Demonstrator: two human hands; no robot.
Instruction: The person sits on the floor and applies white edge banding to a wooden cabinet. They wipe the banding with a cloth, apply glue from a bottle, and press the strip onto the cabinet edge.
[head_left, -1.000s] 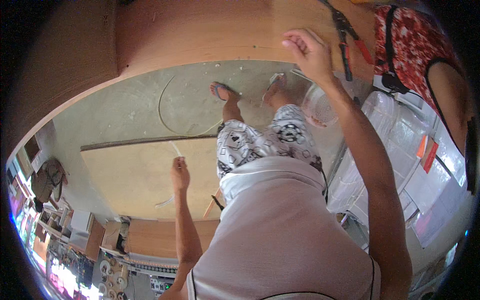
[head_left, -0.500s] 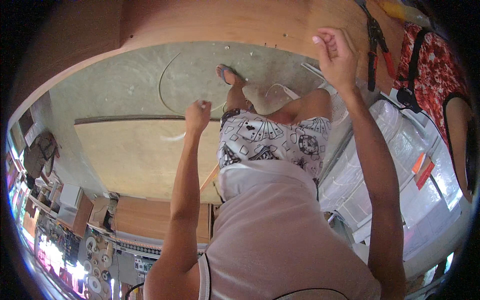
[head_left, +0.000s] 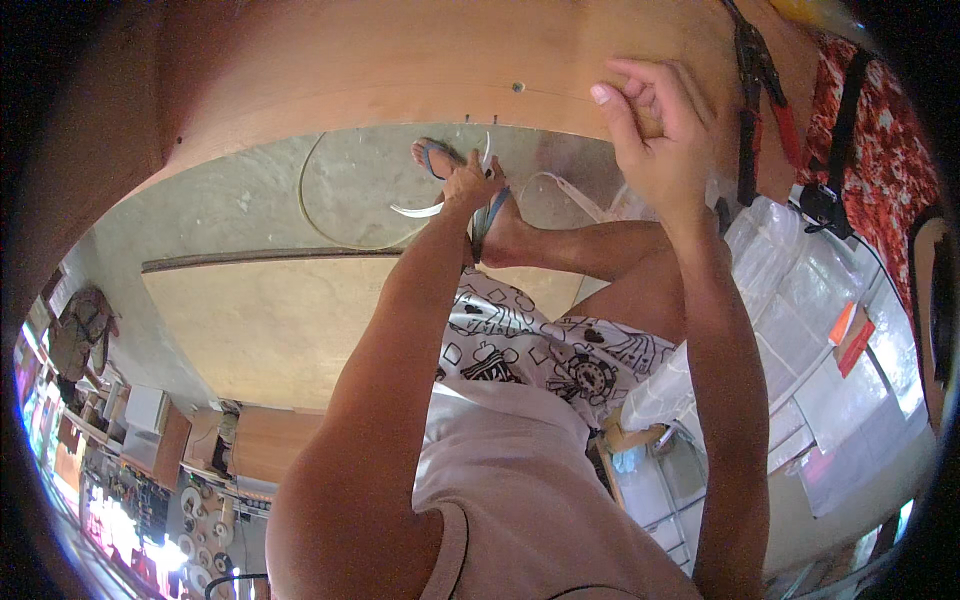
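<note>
White strip [head_left: 415, 211] is gripped in closed L hand [head_left: 468, 188], both ends protruding, on person's side of table [head_left: 380, 70], nr. mid-edge. R hand [head_left: 660, 130] is held half-open at table's near edge, thumb apart from curled fingers; contact w/ table can't be told. Red-and-black-handled cutter [head_left: 750, 135] is laid toward table's R end; pale cord [head_left: 301, 188] is seen on floor beside table.

Left hand [head_left: 470, 188] low, right hand [head_left: 660, 112] half curled
Left arm [head_left: 378, 330] nearly straight, fingers [head_left: 474, 160] bent; right arm [head_left: 725, 350] extended forward (thumb [head_left: 614, 112] standing clear of its folded fingers).
</note>
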